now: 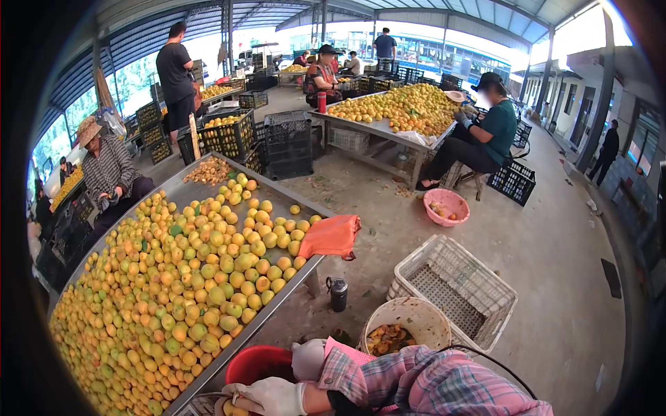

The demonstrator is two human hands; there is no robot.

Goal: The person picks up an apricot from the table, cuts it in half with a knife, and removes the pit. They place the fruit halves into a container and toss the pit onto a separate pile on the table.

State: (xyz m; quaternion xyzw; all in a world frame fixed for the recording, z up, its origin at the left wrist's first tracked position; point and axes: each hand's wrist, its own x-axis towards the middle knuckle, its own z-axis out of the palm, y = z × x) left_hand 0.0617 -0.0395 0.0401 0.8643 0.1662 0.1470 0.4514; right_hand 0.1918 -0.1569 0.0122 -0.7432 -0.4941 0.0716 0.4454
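Observation:
In a white glove, my right hand is at the bottom of the head view, below the sorting table's near edge. Its fingers are closed round a yellow-orange fruit, seemingly an apricot, partly cut off by the frame. A greyish patch beside it may belong to my left hand; its fingers do not show. Just behind the right hand is a red bucket. A pale rounded shape, which I cannot identify, lies by my plaid sleeve. Apricots cover most of the metal-edged table.
A white bucket with fruit scraps, a white crate, a black flask and a pink basin stand on the floor. An orange bag hangs over the table corner. Several people sit or stand around other fruit tables and black crates.

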